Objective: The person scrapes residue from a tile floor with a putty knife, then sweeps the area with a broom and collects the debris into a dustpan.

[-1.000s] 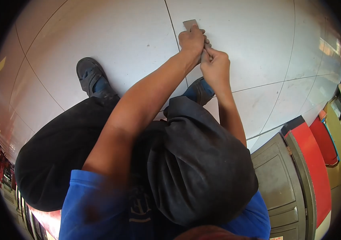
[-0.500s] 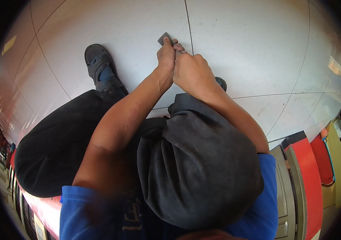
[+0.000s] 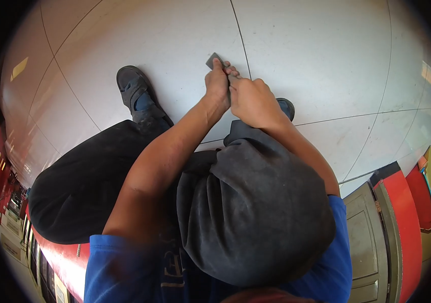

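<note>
Pale tiles (image 3: 321, 45) surround two shoes (image 3: 135, 90), one partly hidden, as left hand (image 3: 217, 87) and right hand (image 3: 254, 101) grip a flat tool (image 3: 214, 60).

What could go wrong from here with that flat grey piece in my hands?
The thumb of the left hand lies on the flat grey piece, close to its edges, so a slip might scrape it. The piece is on or above the pale tiled floor, so a drop or hard rub could mark the surface.
</note>
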### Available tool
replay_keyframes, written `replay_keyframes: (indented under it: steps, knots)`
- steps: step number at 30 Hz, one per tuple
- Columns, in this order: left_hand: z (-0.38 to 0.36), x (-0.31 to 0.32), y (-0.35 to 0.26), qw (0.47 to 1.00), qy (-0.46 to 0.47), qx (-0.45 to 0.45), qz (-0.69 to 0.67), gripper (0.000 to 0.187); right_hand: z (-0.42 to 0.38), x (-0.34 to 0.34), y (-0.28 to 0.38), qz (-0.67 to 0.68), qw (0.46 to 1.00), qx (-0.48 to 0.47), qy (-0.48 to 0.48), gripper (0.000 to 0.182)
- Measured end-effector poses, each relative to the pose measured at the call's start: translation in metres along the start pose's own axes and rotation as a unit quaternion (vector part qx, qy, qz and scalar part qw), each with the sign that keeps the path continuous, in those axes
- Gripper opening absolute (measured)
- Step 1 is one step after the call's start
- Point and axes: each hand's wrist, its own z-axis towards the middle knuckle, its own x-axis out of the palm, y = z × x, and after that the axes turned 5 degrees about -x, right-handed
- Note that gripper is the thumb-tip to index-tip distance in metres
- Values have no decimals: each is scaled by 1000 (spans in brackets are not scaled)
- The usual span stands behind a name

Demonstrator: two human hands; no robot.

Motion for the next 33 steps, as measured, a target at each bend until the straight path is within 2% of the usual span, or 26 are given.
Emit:
replay_keyframes:
  steps: [2,4,6,8,10,11,12,14,16,17,19,20,21,22,23,24,26,27,28,29,30,31,32,33]
  knots:
    - [-1,1,0,1000,-19,-2,1,40,1,-1,-4,25,1000,-3,4,22]
    - [7,-1,2,999,-25,32,33,40,4,-5,7,21,1000,10,-18,22]
    - [21,-13,-25,997,27,72,31,40,10,-6,15,25,999,21,-16,21]
    - [16,-18,-32,998,20,50,34,39,19,11,11,11,1000,-20,-15,22]
    - [0,-7,0,995,-40,55,78,38,1,9,-4,28,999,-23,-21,22]
    - [5,-9,17,999,-8,15,31,39,-5,5,-14,38,999,-6,-10,21]
    - [12,-5,25,999,-42,15,9,39,-9,1,-21,45,999,17,-5,21]
    - [18,-3,12,996,-24,63,50,40,0,4,-16,55,997,36,-43,20]
    - [29,-3,-19,995,29,78,46,42,19,1,-6,41,996,-22,-74,23]
    - [24,7,-29,994,28,74,77,42,19,-2,-10,39,995,-19,-85,23]
    - [10,17,-35,991,34,67,109,43,11,-7,-25,203,968,-7,-149,27]
    - [4,19,-31,934,55,176,307,41,-1,-12,-41,258,947,0,-189,28]
    - [1,21,-27,824,75,275,489,40,-21,-20,-60,314,921,9,-231,30]
    - [12,6,-26,592,128,437,665,36,-44,-32,-78,349,895,38,-276,30]
    - [10,3,-23,402,214,482,748,38,-68,-45,-93,383,858,71,-336,31]
    - [7,1,-23,190,287,506,791,43,-90,-57,-104,416,812,106,-395,32]
    - [21,-1,-33,-55,477,410,775,53,-135,-75,-118,436,748,169,-471,33]
    - [43,9,-50,-103,512,343,781,61,-152,-76,-127,431,724,173,-510,34]
    - [45,35,-68,-143,483,339,795,59,-163,-76,-134,422,700,178,-547,34]
    - [48,62,-88,-138,417,388,810,60,-170,-76,-134,425,691,185,-555,34]
    - [50,93,-110,-160,290,447,831,61,-180,-75,-132,441,665,173,-577,35]
    - [74,116,-136,-116,170,544,813,63,-194,-70,-129,453,639,164,-600,35]
    - [97,138,-158,-14,85,615,784,64,-201,-64,-126,448,630,173,-611,35]
    - [102,166,-165,81,-60,590,801,68,-202,-56,-123,468,610,166,-617,35]
